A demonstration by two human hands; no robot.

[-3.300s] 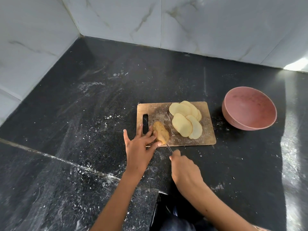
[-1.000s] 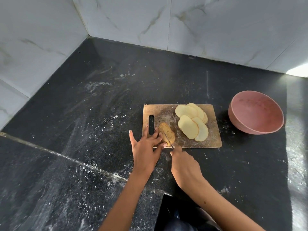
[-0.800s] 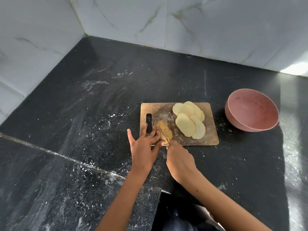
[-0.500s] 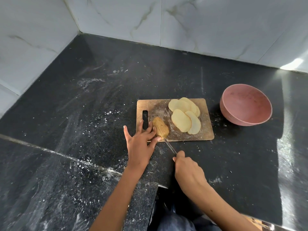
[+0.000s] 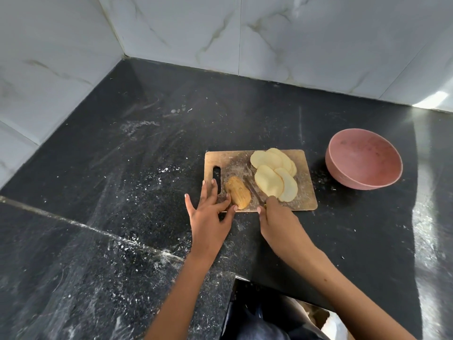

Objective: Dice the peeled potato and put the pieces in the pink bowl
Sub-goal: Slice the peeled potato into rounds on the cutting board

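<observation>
Left hand (image 5: 208, 217) lies flat, fingers (image 5: 212, 190) straight, steadying the potato piece (image 5: 238, 195) on the cutting board (image 5: 228, 159). Right hand (image 5: 278, 222) grips a knife (image 5: 255, 192) just beside the potato slices (image 5: 273, 177). Pink bowl (image 5: 343, 179) sits right of the board on the black desk (image 5: 147, 168).

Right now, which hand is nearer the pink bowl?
Right. The right hand is at the cutting board's near edge, toward the pink bowl; the left hand is at the board's far-side handle end.
</observation>
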